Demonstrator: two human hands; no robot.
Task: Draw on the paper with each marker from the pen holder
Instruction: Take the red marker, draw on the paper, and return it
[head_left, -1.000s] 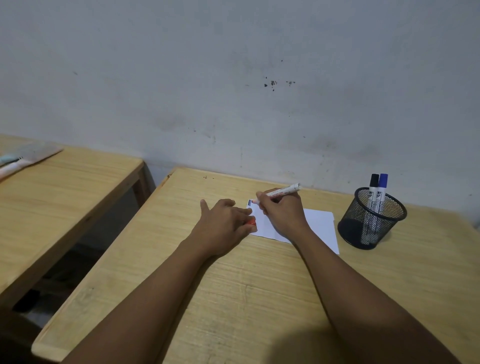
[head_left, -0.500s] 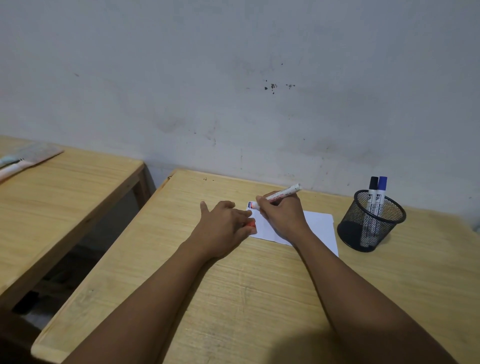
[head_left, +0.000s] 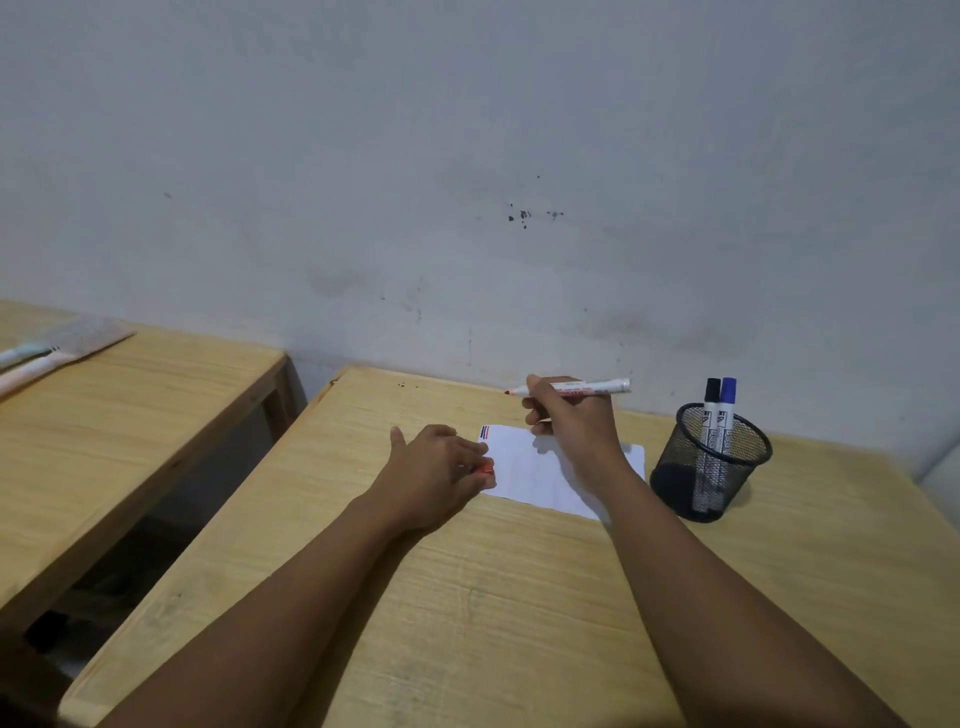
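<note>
Red marker (head_left: 576, 388) in right hand (head_left: 571, 423)

The right hand (head_left: 571, 426) is gripping an uncapped white marker with red lettering (head_left: 576, 387), holding it above the white paper sheet (head_left: 530, 467) on the pale wooden desk (head_left: 519, 597). The left hand (head_left: 436, 478) is pinning the sheet's edge, pinching a red cap (head_left: 486, 470) (partly hidden). Black-capped and blue-capped markers are standing in a black mesh pen holder (head_left: 711, 462).
</note>
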